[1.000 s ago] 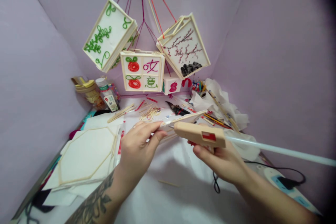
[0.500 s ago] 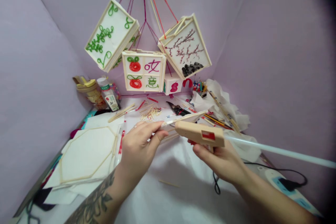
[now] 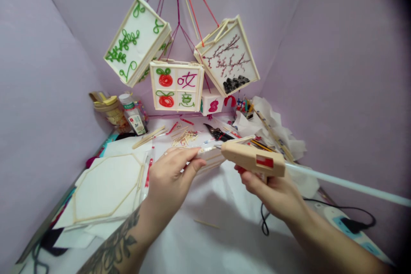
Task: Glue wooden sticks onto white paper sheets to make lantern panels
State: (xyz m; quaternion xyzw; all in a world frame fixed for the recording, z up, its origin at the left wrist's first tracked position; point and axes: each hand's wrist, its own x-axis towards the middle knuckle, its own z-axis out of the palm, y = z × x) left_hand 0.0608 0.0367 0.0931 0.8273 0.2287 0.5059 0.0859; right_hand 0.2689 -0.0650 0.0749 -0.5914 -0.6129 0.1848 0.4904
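My left hand pinches the near corner of a small frame of thin wooden sticks, held above the white table. In my right hand is a beige hot glue gun, with a long clear glue stick jutting out of its back. Its nozzle points left and meets, or nearly meets, the top stick of the frame close to my left fingertips. The glue gun hides the far end of the frame. A loose stick lies on the table below.
Several decorated paper lanterns hang at the back. Paper sheets with a stick outline lie left. Pruning shears and cut sticks lie behind my hands. A bottle stands back left; a power strip and cord are right.
My right hand has moved the glue gun a little to the right, drawing the nozzle along the stick away from my left fingers. My left hand has stayed in place.
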